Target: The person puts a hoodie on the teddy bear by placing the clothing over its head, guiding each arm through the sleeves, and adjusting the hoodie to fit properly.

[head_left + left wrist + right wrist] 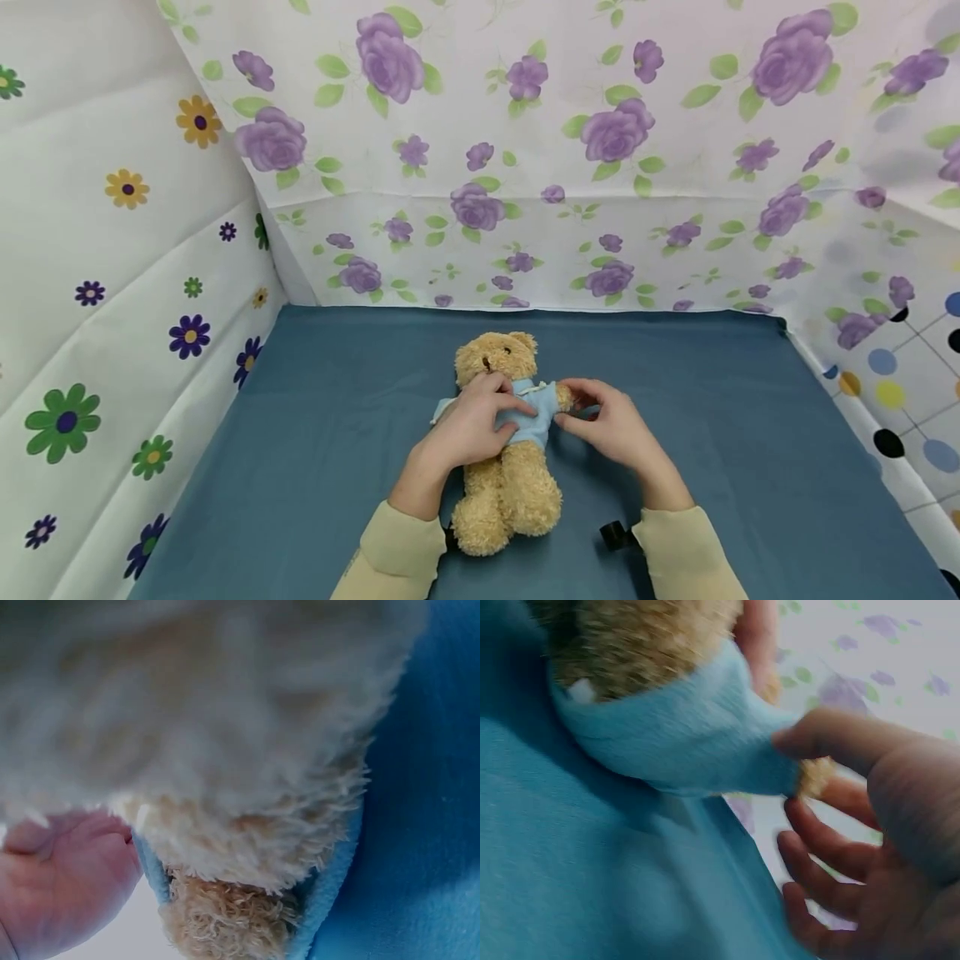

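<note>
A tan, curly-furred teddy bear (pixel 508 483) in a light blue shirt (pixel 534 427) faces up over the blue cloth. My left hand (pixel 474 421) holds the bear across its chest, covering part of the shirt. In the left wrist view, furry legs (pixel 187 750) fill the front and part of the left palm (pixel 71 877) shows. My right hand (pixel 611 421) pinches the end of the bear's sleeve, where a furry paw (pixel 815 776) pokes out. Seen from the right wrist, the thumb is on top of the sleeve (pixel 772 761) and the index fingertip is below it.
Blue cloth (pixel 337 400) covers the table. Floral sheets (pixel 480 167) hang at the back and sides. By the right cuff is a small black object (pixel 615 536). A small white tag (pixel 581 691) shows at the shirt's hem.
</note>
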### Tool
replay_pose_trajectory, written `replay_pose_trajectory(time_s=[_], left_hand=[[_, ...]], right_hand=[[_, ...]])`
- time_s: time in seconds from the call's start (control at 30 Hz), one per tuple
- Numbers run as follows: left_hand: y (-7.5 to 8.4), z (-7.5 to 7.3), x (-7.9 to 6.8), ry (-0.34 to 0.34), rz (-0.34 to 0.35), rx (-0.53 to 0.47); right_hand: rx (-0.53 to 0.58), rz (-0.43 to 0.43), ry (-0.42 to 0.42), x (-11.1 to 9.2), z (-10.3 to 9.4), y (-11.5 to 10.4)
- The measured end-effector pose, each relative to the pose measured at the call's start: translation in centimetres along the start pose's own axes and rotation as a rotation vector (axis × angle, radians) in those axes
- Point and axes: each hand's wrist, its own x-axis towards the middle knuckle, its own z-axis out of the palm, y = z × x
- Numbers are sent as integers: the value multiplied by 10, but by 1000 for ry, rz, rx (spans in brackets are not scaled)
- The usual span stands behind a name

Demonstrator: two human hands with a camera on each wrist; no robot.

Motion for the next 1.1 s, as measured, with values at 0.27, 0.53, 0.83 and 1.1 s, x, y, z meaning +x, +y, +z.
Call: replay_pose_trajectory(time_s=[0.27, 0.53, 0.83, 1.1], left_hand=[[3, 2, 3, -15, -16, -26], [1, 3, 3, -17, 1, -18], [5, 12, 4, 12, -8, 48], [9, 8, 3, -35, -39, 4]], right_hand=[[-130, -194, 62, -5, 3, -3], [-45, -17, -13, -4, 0, 0], [-140, -64, 23, -1, 7, 1], [-34, 57, 55, -1, -2, 6]])
